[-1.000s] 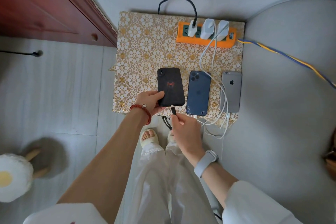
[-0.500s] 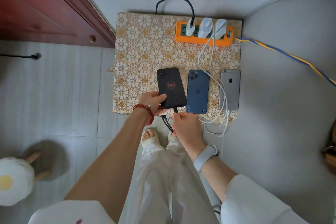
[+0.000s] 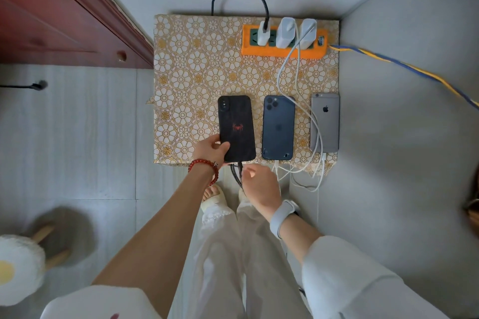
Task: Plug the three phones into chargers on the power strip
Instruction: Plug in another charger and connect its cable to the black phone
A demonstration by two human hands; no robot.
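Head view: patterned tabletop [image 3: 197,65] carries an orange power strip [image 3: 283,51] with 3 chargers at its far edge and 3 phones in a row near its front edge; left hand [image 3: 211,149] grips the black phone [image 3: 236,128], its black cable [image 3: 239,167] plugged in; right hand [image 3: 260,185] hovers just beside the cable, fingers loosely curled, holding nothing

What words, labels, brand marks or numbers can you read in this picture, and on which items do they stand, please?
No readable words or numbers.
Apple logo, no lettering: on the back of the grey phone.
Faint Apple logo: on the blue phone.
Red spider emblem, no text: on the black phone, held by the left hand.
Any marks on the orange power strip and white chargers are too small to read.
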